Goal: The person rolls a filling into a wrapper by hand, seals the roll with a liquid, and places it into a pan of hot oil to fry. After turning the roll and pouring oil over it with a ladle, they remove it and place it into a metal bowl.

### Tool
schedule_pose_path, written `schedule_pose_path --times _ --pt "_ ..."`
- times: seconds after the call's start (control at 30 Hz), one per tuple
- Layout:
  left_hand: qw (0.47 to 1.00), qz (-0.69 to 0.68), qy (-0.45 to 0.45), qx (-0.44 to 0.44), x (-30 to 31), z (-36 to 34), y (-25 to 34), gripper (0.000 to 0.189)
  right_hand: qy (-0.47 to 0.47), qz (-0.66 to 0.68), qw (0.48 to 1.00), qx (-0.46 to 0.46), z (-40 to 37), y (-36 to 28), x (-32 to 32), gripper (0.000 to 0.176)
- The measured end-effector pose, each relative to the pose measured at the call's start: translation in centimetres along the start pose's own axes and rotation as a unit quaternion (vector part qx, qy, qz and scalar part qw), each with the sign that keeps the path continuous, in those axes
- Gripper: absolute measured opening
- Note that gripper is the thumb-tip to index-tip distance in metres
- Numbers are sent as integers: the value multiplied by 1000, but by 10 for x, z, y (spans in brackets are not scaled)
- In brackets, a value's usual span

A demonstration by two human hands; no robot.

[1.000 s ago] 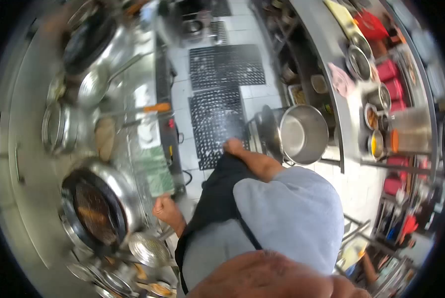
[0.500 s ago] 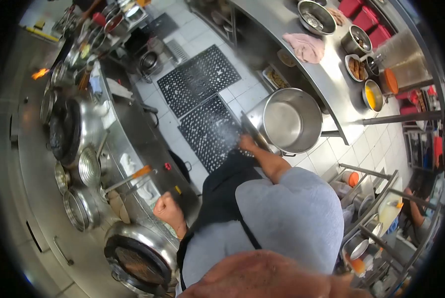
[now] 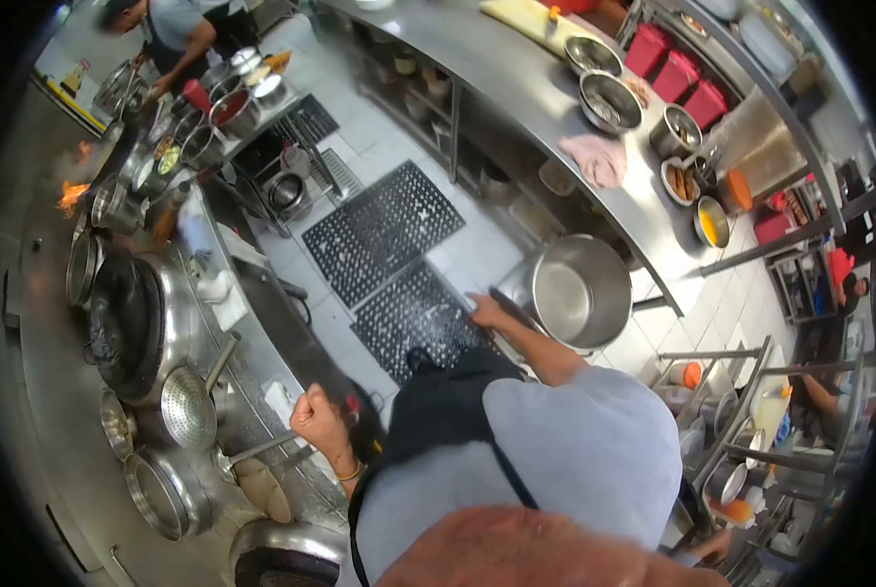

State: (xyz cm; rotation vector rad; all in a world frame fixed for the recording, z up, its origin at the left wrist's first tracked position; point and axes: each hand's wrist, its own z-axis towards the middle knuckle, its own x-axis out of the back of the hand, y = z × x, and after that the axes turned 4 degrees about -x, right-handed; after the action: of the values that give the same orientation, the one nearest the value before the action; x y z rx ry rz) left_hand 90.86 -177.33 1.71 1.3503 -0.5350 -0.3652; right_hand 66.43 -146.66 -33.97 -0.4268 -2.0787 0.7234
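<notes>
My left hand point(image 3: 318, 423) is a closed fist beside the stove counter, near the end of a ladle handle point(image 3: 267, 447), with nothing visible in it. My right hand point(image 3: 487, 311) is stretched forward at the left side of a large, empty steel pot point(image 3: 580, 293). Its fingers look curled, but what they grip is hidden. Black perforated mats point(image 3: 384, 230) lie on the floor in front of me. On the left, a perforated strainer point(image 3: 188, 409) rests by a blackened wok point(image 3: 128, 323).
A co-worker point(image 3: 179, 44) stands at the upper left near flames point(image 3: 71, 196) and several pots. The steel counter point(image 3: 516, 93) at right holds bowls and a pink cloth point(image 3: 597, 159). A metal rack point(image 3: 717, 354) stands at lower right.
The view has shifted, bringing the co-worker at upper left into fuller sight. The large pot and mats appear lower in it. My left hand remains a fist; my right hand remains beside the pot.
</notes>
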Motion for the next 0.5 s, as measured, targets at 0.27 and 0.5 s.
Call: schedule_pose_path --times 0.27,0.5 --pt "996 71 -33 -35 22 83 -70 47 258 52 959 106 31 -51 233 54" --pt "987 146 -32 -60 -1 77 -5 42 414 -276 846 192 104 79 431 60"
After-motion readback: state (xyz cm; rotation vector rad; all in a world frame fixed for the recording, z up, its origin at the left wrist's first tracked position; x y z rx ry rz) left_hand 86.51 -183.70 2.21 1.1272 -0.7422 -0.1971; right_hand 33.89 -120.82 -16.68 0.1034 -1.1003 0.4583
